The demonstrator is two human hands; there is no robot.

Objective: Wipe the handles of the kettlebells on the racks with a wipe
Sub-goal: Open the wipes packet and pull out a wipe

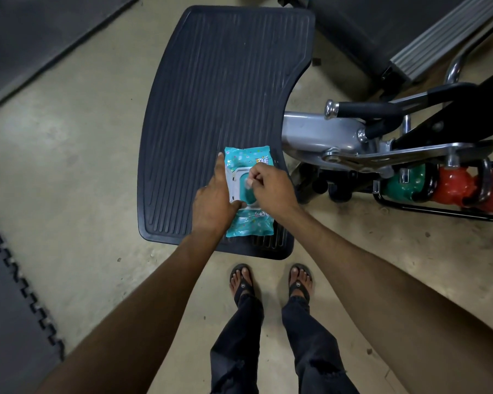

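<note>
A teal pack of wipes (249,223) lies on the near right part of a black ribbed platform (211,95). Its white lid frame is open over a teal dispensing hole. My left hand (214,200) lies flat along the pack's left side, fingers straight, holding it down. My right hand (271,189) hovers over the opening with fingertips pinching a bit of wipe (249,182) at the hole. A green kettlebell (404,183) and red kettlebells (456,184) sit in a low black rack at the right edge, their black handles partly hidden by machine parts.
A grey and black exercise machine (382,137) with chrome levers stands right of the platform. A treadmill edge (410,38) is at the top right. Black foam floor mats (12,294) lie at the left. My sandalled feet (271,282) stand on concrete floor just below the platform.
</note>
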